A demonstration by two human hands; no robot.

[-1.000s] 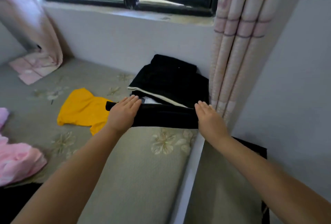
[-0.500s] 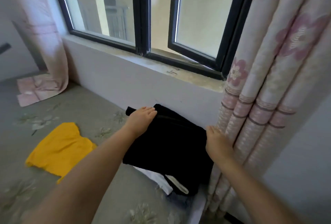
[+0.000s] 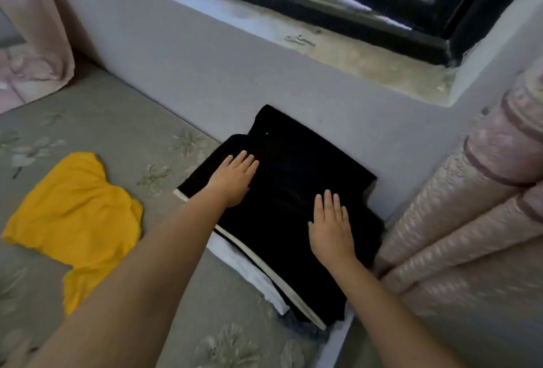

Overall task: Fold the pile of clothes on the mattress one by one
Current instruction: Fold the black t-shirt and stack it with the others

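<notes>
Two flat hands, left hand (image 3: 232,181) and right hand (image 3: 332,229), fingers straight, pressing one folded black garment (image 3: 282,179) atop stacked clothes, one yellow shirt (image 3: 73,214) nearby on the mattress (image 3: 123,132)

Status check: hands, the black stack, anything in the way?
Both hands open, left hand and right hand flat on folded black stack. Yellow garment unfolded alongside. Nothing blocking.

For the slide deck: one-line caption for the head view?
Both hands, left hand and right hand, press flat on folded black garment atop the stack.

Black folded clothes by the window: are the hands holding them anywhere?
Nothing is held. The left hand and right hand lie flat on the black folded garment.
</notes>
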